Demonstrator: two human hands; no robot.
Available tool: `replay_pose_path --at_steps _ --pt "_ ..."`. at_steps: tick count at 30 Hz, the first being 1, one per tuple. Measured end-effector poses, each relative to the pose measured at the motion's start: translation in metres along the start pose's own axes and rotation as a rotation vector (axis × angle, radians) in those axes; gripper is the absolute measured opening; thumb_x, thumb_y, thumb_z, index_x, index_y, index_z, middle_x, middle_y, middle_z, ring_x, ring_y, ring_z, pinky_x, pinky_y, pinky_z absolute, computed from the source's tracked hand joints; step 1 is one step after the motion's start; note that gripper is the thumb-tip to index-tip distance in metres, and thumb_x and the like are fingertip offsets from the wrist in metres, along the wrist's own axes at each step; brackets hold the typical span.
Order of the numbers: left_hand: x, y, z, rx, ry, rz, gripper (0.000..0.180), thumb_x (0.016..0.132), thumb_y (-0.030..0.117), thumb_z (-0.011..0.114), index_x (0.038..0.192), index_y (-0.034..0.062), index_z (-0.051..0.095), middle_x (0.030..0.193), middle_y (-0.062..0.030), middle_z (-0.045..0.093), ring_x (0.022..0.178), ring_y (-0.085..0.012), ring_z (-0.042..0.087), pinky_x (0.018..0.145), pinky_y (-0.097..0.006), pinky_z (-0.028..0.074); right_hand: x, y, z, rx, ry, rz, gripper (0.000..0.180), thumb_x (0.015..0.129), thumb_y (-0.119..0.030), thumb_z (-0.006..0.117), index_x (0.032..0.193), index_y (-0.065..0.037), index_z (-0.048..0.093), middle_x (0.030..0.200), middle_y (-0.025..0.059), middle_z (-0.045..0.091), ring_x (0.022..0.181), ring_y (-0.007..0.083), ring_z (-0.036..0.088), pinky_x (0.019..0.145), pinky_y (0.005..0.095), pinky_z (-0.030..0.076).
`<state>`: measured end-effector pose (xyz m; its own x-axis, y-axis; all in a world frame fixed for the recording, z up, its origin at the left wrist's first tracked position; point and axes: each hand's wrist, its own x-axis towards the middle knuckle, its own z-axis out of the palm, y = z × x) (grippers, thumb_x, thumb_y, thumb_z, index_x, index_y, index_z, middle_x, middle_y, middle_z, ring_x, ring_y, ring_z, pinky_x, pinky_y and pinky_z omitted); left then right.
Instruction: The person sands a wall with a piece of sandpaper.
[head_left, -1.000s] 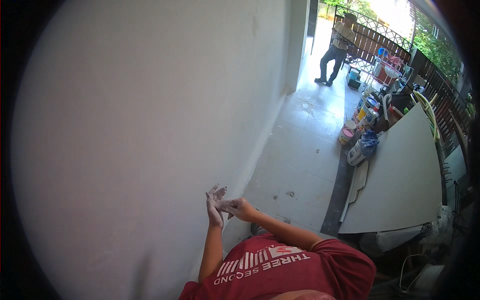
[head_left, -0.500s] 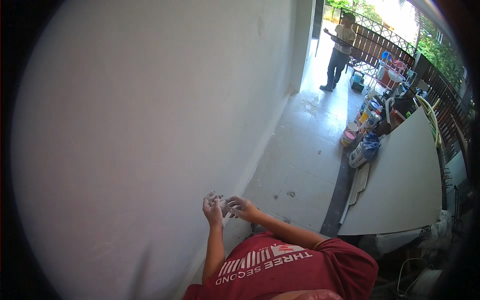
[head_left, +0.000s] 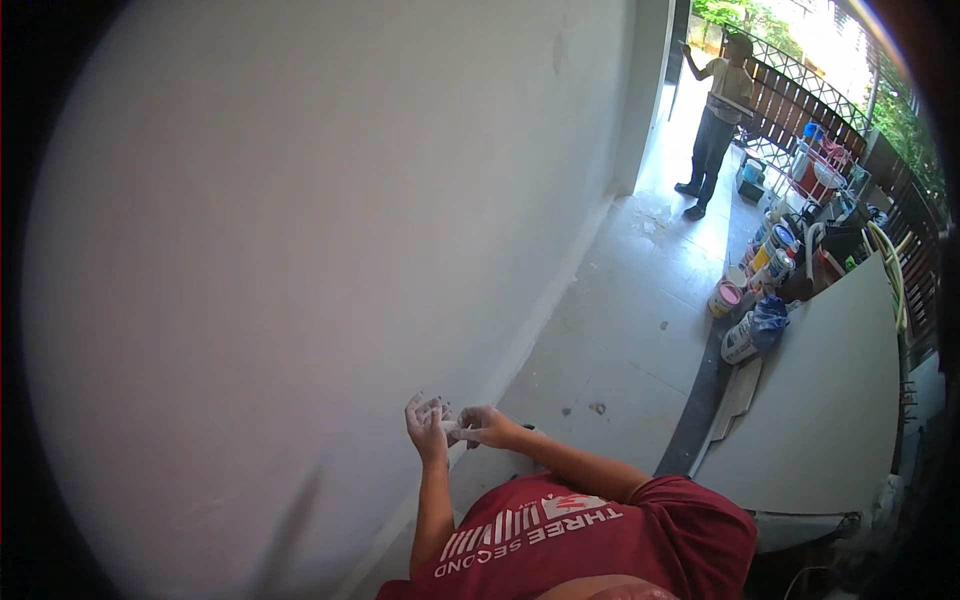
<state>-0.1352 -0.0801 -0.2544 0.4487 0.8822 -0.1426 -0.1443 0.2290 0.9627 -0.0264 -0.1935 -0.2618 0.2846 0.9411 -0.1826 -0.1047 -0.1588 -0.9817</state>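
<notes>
Both of my hands are coated in white dust and meet low in front of the wall, close to my chest. My left hand [head_left: 427, 428] has its palm turned up, with its fingers apart and loosely bent. Beside it, my right hand [head_left: 487, 428] is closed, its fingers bent toward the left palm. Something small and pale [head_left: 454, 430] shows between the two hands. It is too small and dusty for me to tell what it is.
A smooth pale wall [head_left: 300, 220] fills the left side. Along the tiled floor's [head_left: 625, 355] right side stand paint cans [head_left: 725, 297], a bucket [head_left: 739, 343] with a blue bag, and a large leaning board [head_left: 830, 400]. Farther off, a person [head_left: 720, 110] stands near a wooden fence.
My right hand has closed more and drawn in against the left. The view has shifted, so the background sits farther right. The far person has stepped and raised an arm toward the doorway.
</notes>
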Motion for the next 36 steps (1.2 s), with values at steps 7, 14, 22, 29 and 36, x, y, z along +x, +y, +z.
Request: replay_pose_path --at_steps 7,14,22,29,36 --pt "0.034 -0.01 0.05 0.108 -0.149 -0.112 0.05 0.096 0.0 0.055 0.144 0.004 0.042 0.122 -0.0184 0.06 0.103 -0.0279 0.066 0.088 -0.039 0.059 0.016 0.003 -0.061 0.021 -0.004 0.102 0.043 0.091 -0.035 0.079 0.105 0.003 0.067 0.08 0.0061 0.069 0.067 0.0132 0.064 0.06 0.0288 0.053" --pt "0.082 -0.037 0.125 0.229 -0.491 0.003 0.052 0.095 0.004 0.063 0.142 -0.0021 0.041 0.12 -0.02 0.061 0.1 -0.0245 0.068 0.086 -0.034 0.058 0.023 -0.008 -0.143 0.065 0.091 0.067 0.049 0.092 -0.033 0.078 0.117 0.007 0.066 0.082 0.0085 0.071 0.068 0.0136 0.063 0.06 0.0291 0.052" --pt "0.109 -0.012 0.187 0.302 -0.444 0.138 0.055 0.093 0.014 0.07 0.14 -0.002 0.047 0.128 -0.0199 0.06 0.106 -0.0257 0.067 0.09 -0.035 0.057 0.051 -0.014 -0.234 -0.003 0.207 -0.003 0.021 0.092 -0.013 0.075 0.101 0.003 0.065 0.085 0.0081 0.071 0.073 0.0152 0.068 0.065 0.0294 0.056" --pt "0.11 0.071 0.166 0.49 -0.174 0.618 0.044 0.092 0.022 0.073 0.128 0.0004 0.06 0.119 -0.0143 0.066 0.105 -0.027 0.066 0.09 -0.041 0.056 0.072 -0.016 -0.314 -0.003 0.56 0.033 0.016 0.089 -0.005 0.073 0.096 0.007 0.066 0.089 0.0127 0.071 0.079 0.0195 0.072 0.069 0.0332 0.062" --pt "0.11 0.189 0.074 1.031 0.348 1.443 0.022 0.093 0.018 0.06 0.1 -0.0015 0.066 0.086 -0.0109 0.065 0.072 -0.0254 0.059 0.065 -0.037 0.047 0.116 -0.079 -0.391 0.247 0.72 -0.238 0.02 0.093 -0.005 0.064 0.105 0.01 0.061 0.087 0.0142 0.065 0.075 0.0256 0.073 0.072 0.0389 0.064"
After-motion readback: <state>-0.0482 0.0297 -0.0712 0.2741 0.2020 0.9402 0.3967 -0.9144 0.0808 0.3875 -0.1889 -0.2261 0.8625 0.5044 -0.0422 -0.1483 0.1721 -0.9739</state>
